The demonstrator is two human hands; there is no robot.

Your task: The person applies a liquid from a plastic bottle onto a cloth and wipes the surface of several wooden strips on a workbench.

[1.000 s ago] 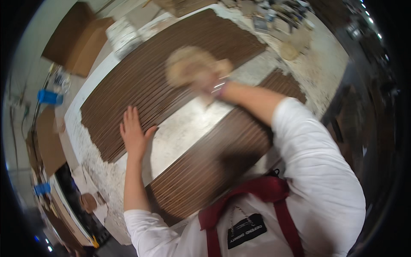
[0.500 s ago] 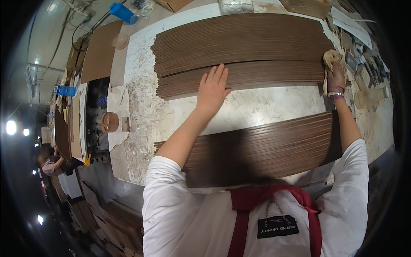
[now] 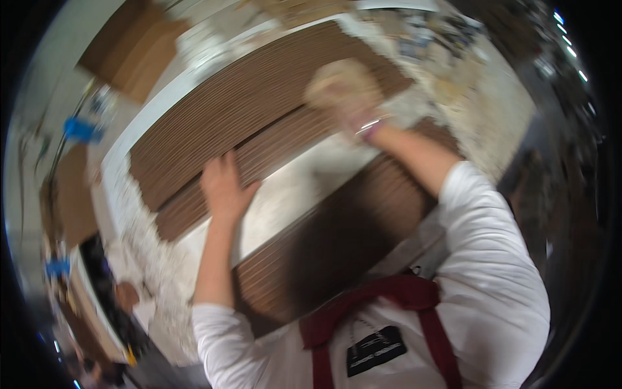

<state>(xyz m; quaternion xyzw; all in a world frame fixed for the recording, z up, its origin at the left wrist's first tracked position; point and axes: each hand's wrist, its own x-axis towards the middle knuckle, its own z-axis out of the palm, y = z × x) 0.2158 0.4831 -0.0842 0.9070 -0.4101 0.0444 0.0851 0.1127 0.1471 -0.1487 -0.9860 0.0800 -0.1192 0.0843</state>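
Note:
Dark brown grooved wooden strips lie side by side on the worktable in an upper group [image 3: 259, 87]. A narrow gap parts most of them from a thinner band [image 3: 285, 144] along the near side. My left hand [image 3: 223, 189] rests on this band near its left end, fingers apart, holding nothing. My right hand [image 3: 359, 111], blurred by motion and with a bracelet at the wrist, grips a crumpled tan rag [image 3: 342, 83] over the strips, right of their middle. Closer to my body lies another group of brown strips [image 3: 278, 269], partly under my shadow and right forearm.
The worn white tabletop [image 3: 288, 188] shows between the two groups. Blurred small tools [image 3: 421, 35] clutter the far right. A blue cup [image 3: 83, 129] and a cardboard box [image 3: 126, 48] stand at the far left. An amber container [image 3: 126, 295] sits at the left edge.
My right hand has swept the rag leftward from the strips' right end. My left hand stays on the near band. The whole view has turned, so the strips now slant.

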